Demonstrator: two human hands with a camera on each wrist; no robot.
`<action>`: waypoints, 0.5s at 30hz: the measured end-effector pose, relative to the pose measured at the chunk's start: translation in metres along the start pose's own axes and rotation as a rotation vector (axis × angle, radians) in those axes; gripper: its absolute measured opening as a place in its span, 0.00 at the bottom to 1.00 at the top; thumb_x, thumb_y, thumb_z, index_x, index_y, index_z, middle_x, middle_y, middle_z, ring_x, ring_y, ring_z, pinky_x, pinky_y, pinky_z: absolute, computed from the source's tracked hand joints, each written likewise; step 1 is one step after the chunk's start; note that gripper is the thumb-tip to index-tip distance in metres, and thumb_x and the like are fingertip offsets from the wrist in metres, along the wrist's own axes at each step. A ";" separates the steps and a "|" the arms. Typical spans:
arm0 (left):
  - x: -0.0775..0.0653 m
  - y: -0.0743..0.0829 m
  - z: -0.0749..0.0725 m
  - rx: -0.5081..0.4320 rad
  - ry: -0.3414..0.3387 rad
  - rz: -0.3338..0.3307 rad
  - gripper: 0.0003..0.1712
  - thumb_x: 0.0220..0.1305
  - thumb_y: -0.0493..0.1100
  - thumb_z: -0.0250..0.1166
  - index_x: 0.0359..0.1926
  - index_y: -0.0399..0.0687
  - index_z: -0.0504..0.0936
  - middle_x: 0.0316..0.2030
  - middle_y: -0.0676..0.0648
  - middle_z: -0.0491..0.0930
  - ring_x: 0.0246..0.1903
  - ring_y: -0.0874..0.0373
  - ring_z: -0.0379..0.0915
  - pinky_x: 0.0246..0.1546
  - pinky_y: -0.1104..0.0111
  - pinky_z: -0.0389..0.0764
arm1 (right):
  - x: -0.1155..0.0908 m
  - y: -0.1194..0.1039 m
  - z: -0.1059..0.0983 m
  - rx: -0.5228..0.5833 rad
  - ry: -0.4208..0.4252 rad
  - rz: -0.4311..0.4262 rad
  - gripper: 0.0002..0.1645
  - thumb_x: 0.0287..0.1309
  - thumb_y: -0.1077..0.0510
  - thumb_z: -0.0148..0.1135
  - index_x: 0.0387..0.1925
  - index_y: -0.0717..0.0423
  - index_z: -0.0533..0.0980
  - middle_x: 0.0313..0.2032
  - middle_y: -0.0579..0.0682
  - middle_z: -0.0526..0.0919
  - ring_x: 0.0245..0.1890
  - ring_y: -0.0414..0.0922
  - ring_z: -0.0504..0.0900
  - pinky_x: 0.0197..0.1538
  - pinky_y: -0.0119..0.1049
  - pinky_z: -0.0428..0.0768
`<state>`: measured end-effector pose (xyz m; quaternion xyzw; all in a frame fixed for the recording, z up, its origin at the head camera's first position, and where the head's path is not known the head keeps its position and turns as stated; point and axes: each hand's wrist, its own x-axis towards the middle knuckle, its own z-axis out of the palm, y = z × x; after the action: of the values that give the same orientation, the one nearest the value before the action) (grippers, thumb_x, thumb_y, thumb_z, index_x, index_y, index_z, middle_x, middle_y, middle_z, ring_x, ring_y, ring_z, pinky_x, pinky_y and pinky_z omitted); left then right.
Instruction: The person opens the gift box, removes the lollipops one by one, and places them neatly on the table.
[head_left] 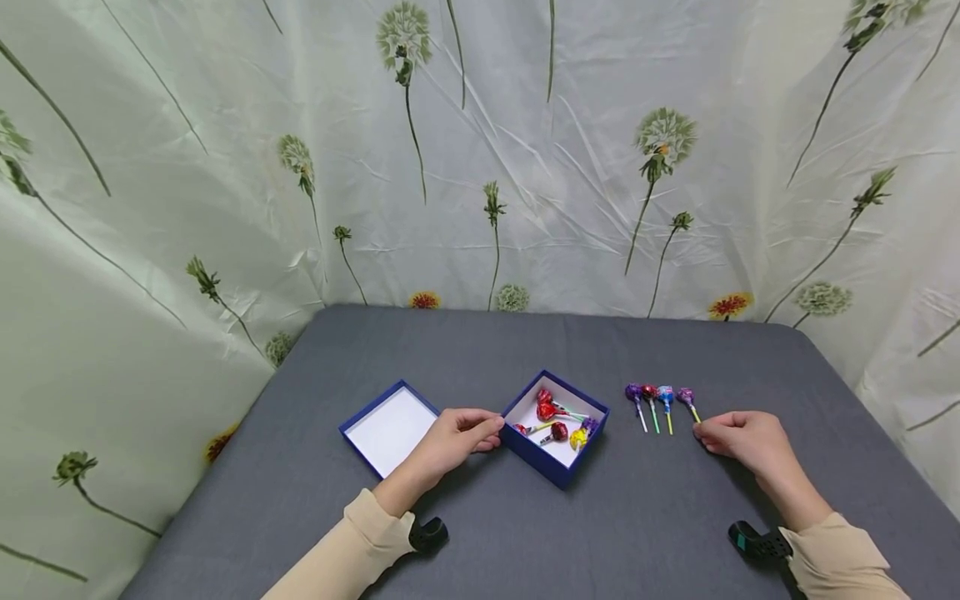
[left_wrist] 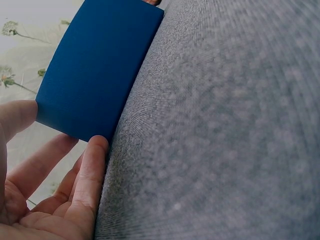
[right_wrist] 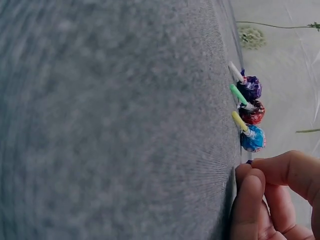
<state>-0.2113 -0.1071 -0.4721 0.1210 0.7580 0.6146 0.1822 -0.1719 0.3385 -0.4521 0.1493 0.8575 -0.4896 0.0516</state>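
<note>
My left hand (head_left: 455,440) holds the left corner of a blue open box (head_left: 542,463). In the left wrist view its thumb and fingertips meet the end of the blue box wall (left_wrist: 100,65). Inside the white interior lie several wrapped lollipops, among them red ones (head_left: 546,410) and a yellow one (head_left: 577,439). On the right, my right hand (head_left: 746,442) pinches the yellow stick of a purple lollipop (head_left: 686,396) that lies on the table. Its head is mostly hidden by fingers in the right wrist view.
Left of the box lies its lid (head_left: 392,429), white inside up, partly behind the left forearm. Beside the pinched lollipop, a purple (head_left: 633,392), a red (head_left: 650,392) and a blue lollipop (head_left: 666,396) form a row on the grey table (head_left: 480,350). A flowered curtain (head_left: 480,150) hangs behind.
</note>
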 end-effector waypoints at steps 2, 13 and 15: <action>0.000 0.000 0.000 0.000 -0.001 -0.002 0.20 0.79 0.48 0.66 0.58 0.37 0.87 0.51 0.43 0.89 0.46 0.59 0.88 0.55 0.64 0.90 | 0.001 -0.001 0.000 -0.028 0.001 0.000 0.16 0.69 0.57 0.70 0.41 0.70 0.87 0.27 0.38 0.90 0.26 0.29 0.85 0.33 0.26 0.87; 0.001 -0.001 -0.001 -0.002 -0.016 0.004 0.20 0.79 0.49 0.66 0.59 0.37 0.87 0.52 0.42 0.89 0.47 0.59 0.88 0.55 0.64 0.90 | -0.001 -0.008 0.002 -0.194 0.020 -0.041 0.19 0.66 0.51 0.72 0.37 0.67 0.89 0.24 0.39 0.89 0.24 0.31 0.83 0.30 0.28 0.82; 0.000 -0.001 -0.002 0.000 -0.013 0.000 0.21 0.79 0.49 0.66 0.59 0.38 0.87 0.52 0.42 0.89 0.47 0.58 0.88 0.55 0.64 0.90 | 0.000 -0.009 0.003 -0.230 0.024 -0.048 0.19 0.65 0.50 0.72 0.36 0.66 0.89 0.23 0.38 0.88 0.24 0.32 0.83 0.30 0.29 0.80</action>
<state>-0.2124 -0.1086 -0.4730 0.1252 0.7568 0.6136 0.1870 -0.1744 0.3314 -0.4465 0.1277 0.9119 -0.3873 0.0463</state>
